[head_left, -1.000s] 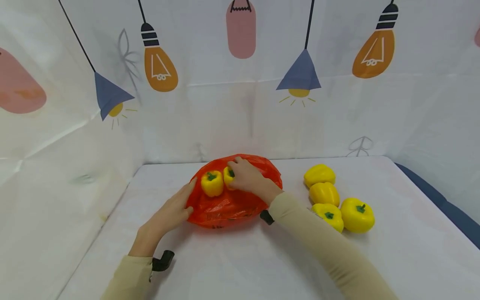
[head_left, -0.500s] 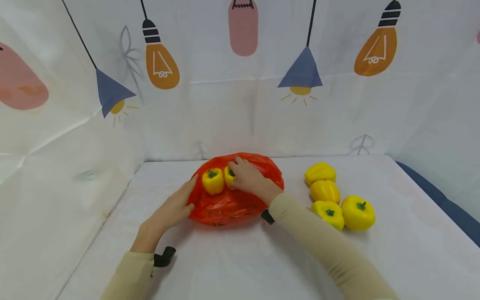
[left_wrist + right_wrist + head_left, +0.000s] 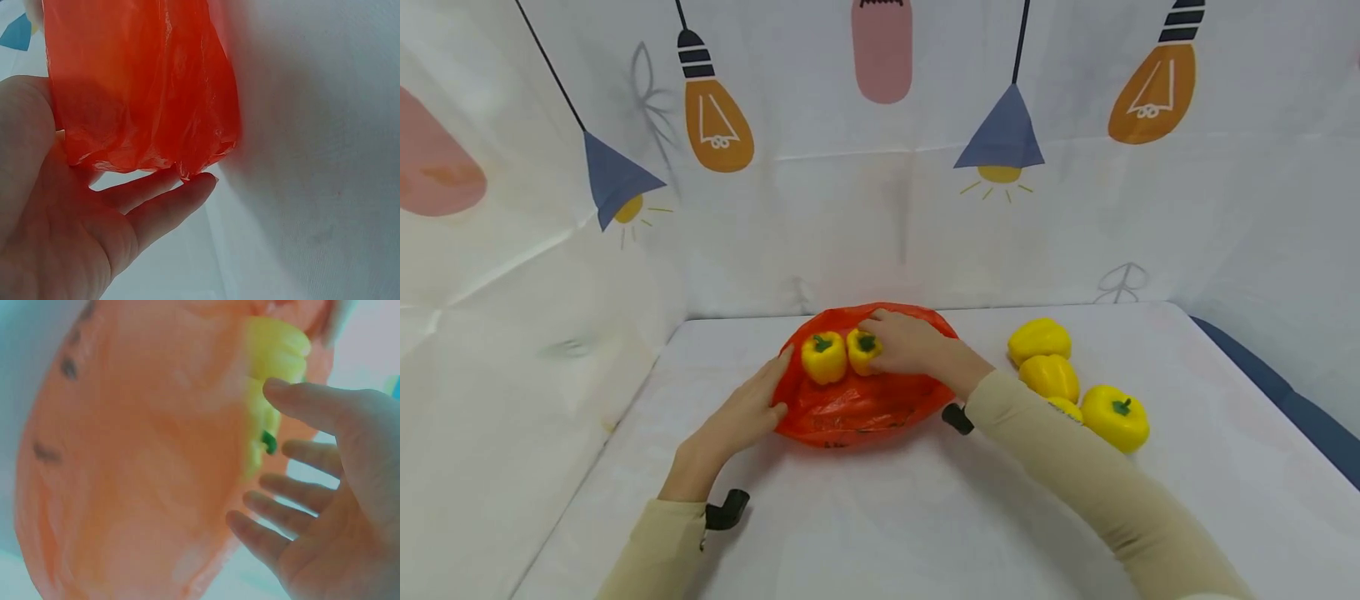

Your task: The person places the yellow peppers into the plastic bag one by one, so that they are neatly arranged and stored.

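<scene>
A red plastic bag lies spread with its mouth facing up. Two yellow bell peppers sit side by side in it, a left pepper and a right pepper. My left hand rests its extended fingers along the bag's left edge, thumb apart; the left wrist view has these fingers against the crinkled plastic. Over the bag's right side, my right hand is beside the right pepper. Its fingers are spread and hold nothing in the right wrist view.
Several more yellow bell peppers lie in a cluster on the white table to the right, one partly behind my right sleeve. A white sheet printed with lamps and bulbs hangs behind the table.
My right hand has let go of the right pepper and drawn back slightly to the right, uncovering more of it. My left hand stays at the bag's edge.
</scene>
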A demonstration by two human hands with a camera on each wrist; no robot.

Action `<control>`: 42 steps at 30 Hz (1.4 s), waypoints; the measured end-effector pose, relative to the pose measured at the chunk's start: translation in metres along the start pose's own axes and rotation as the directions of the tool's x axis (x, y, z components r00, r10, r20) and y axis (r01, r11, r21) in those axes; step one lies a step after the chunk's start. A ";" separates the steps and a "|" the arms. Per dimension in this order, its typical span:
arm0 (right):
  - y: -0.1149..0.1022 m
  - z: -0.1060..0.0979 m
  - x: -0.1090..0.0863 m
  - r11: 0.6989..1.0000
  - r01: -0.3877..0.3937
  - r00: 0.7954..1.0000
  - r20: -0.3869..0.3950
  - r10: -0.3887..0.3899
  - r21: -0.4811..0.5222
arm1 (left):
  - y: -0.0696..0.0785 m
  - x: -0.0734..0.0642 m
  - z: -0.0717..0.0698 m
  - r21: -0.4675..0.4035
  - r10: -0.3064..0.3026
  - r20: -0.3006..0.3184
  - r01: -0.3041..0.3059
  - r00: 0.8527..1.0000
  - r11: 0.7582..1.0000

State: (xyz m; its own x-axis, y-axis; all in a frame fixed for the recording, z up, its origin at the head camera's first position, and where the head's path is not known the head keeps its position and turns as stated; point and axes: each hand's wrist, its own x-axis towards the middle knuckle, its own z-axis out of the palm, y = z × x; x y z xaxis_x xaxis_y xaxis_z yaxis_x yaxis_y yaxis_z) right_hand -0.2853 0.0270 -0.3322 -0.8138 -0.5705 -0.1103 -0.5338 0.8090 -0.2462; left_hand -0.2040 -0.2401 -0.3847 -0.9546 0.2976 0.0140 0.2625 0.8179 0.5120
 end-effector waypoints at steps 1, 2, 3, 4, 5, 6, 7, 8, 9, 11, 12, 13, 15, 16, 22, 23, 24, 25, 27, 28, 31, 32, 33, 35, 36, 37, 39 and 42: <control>0.001 -0.003 -0.002 1.000 0.011 1.000 0.006 -0.011 -0.009 | 0.000 0.000 0.000 -0.002 0.000 0.001 0.000 1.000 1.000; 0.002 -0.006 -0.004 1.000 0.022 1.000 0.011 -0.021 -0.019 | -0.001 0.001 0.000 -0.005 0.004 0.000 -0.004 1.000 1.000; 0.004 -0.009 -0.005 0.999 0.028 1.000 0.015 -0.027 -0.022 | -0.001 0.001 0.000 -0.007 0.005 -0.001 -0.005 1.000 1.000; 0.006 -0.012 -0.007 0.999 0.032 0.999 0.018 -0.031 -0.030 | -0.001 0.001 0.000 -0.007 0.005 -0.001 -0.005 1.000 1.000; 0.008 -0.015 -0.008 0.999 0.036 0.999 0.018 -0.035 -0.037 | -0.002 0.001 0.000 -0.005 0.005 -0.002 -0.005 1.000 1.000; 0.011 -0.017 -0.009 0.998 0.035 0.999 0.016 -0.035 -0.042 | -0.002 0.001 0.001 -0.002 0.005 -0.003 -0.005 1.000 1.000; 0.014 -0.019 -0.010 0.999 0.034 0.999 0.011 -0.033 -0.043 | -0.002 0.001 0.001 0.000 0.006 -0.003 -0.006 1.000 1.000; 0.017 -0.022 -0.011 0.999 0.028 1.000 0.003 -0.027 -0.041 | -0.003 0.001 0.001 0.003 0.007 -0.003 -0.007 1.000 1.000; 0.021 -0.024 -0.012 0.999 0.021 1.000 -0.004 -0.021 -0.040 | -0.003 0.001 0.001 0.005 0.008 -0.005 -0.008 1.000 1.000; 0.028 -0.027 -0.015 1.000 0.006 1.000 -0.019 -0.006 -0.019 | -0.003 0.001 0.001 0.006 0.008 -0.006 -0.008 1.000 1.000; 0.033 -0.029 -0.016 1.000 -0.006 1.000 -0.025 0.006 -0.008 | -0.003 0.001 0.001 0.003 0.007 -0.006 -0.007 1.000 1.000; 0.037 -0.030 -0.018 1.000 -0.015 0.999 -0.028 0.015 -0.001 | -0.003 0.001 0.001 0.006 0.010 -0.005 -0.010 1.000 1.000; 0.045 -0.033 -0.021 0.999 -0.032 0.999 -0.031 0.032 0.017 | -0.003 0.001 0.001 0.007 0.008 -0.002 -0.008 1.000 1.000; 0.049 -0.035 -0.023 0.999 -0.041 0.999 -0.034 0.042 0.026 | -0.003 0.001 0.001 0.009 0.006 0.000 -0.006 1.000 1.000; 0.074 -0.046 -0.036 0.995 -0.085 0.994 -0.059 0.088 0.048 | -0.002 0.002 0.000 0.011 0.009 -0.001 -0.009 1.000 1.000; 0.078 -0.047 -0.038 0.994 -0.098 0.993 -0.063 0.100 0.045 | -0.003 0.002 0.000 0.013 0.011 -0.003 -0.011 1.000 1.000; 0.083 -0.049 -0.040 0.993 -0.109 0.991 -0.070 0.112 0.039 | -0.003 0.002 0.000 0.012 0.011 -0.003 -0.011 1.000 1.000; 0.089 -0.050 -0.042 0.992 -0.125 0.989 -0.074 0.127 0.030 | -0.003 0.001 0.000 0.011 0.005 -0.002 -0.005 1.000 1.000; 0.099 -0.053 -0.047 0.987 -0.161 0.984 -0.076 0.162 0.021 | -0.004 0.000 0.000 0.017 0.002 -0.001 -0.002 1.000 1.000; 0.105 -0.054 -0.049 0.984 -0.176 0.981 -0.076 0.177 0.021 | -0.004 0.000 0.000 0.019 0.000 0.001 0.000 1.000 1.000; 0.121 -0.057 -0.057 0.977 -0.213 0.974 -0.072 0.215 0.029 | -0.005 -0.002 0.000 0.015 -0.023 0.004 0.023 1.000 1.000; 0.126 -0.058 -0.060 0.975 -0.222 0.972 -0.071 0.224 0.033 | -0.005 -0.003 -0.001 0.012 -0.027 0.006 0.027 1.000 1.000; 0.132 -0.058 -0.062 0.973 -0.230 0.970 -0.069 0.232 0.035 | -0.005 -0.003 -0.001 0.009 -0.032 0.008 0.032 0.999 0.999; 0.142 -0.059 -0.067 0.969 -0.244 0.967 -0.059 0.246 0.043 | -0.005 -0.003 -0.002 0.004 -0.040 0.012 0.040 0.999 0.999; 0.147 -0.058 -0.069 0.967 -0.252 0.966 -0.054 0.254 0.048 | -0.005 -0.003 -0.002 0.002 -0.039 0.014 0.039 0.999 0.999; 0.152 -0.058 -0.072 0.963 -0.262 0.963 -0.046 0.265 0.055 | -0.004 -0.003 -0.002 0.003 -0.036 0.016 0.036 0.999 0.999; 0.162 -0.055 -0.077 0.956 -0.286 0.957 -0.028 0.289 0.071 | -0.004 -0.002 -0.001 0.004 -0.029 0.018 0.029 0.999 1.000; 0.176 -0.051 -0.087 0.939 -0.331 0.943 0.009 0.332 0.094 | -0.003 -0.001 0.001 -0.004 -0.026 0.018 0.026 1.000 1.000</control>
State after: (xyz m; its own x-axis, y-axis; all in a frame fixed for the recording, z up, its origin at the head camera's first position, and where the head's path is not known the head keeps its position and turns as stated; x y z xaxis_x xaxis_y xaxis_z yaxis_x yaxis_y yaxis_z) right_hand -0.3200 0.2260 -0.3171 -0.9427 -0.2711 -0.1944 -0.2102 0.9352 -0.2851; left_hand -0.2039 -0.2421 -0.3864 -0.9583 0.2854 -0.0149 0.2372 0.8233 0.5157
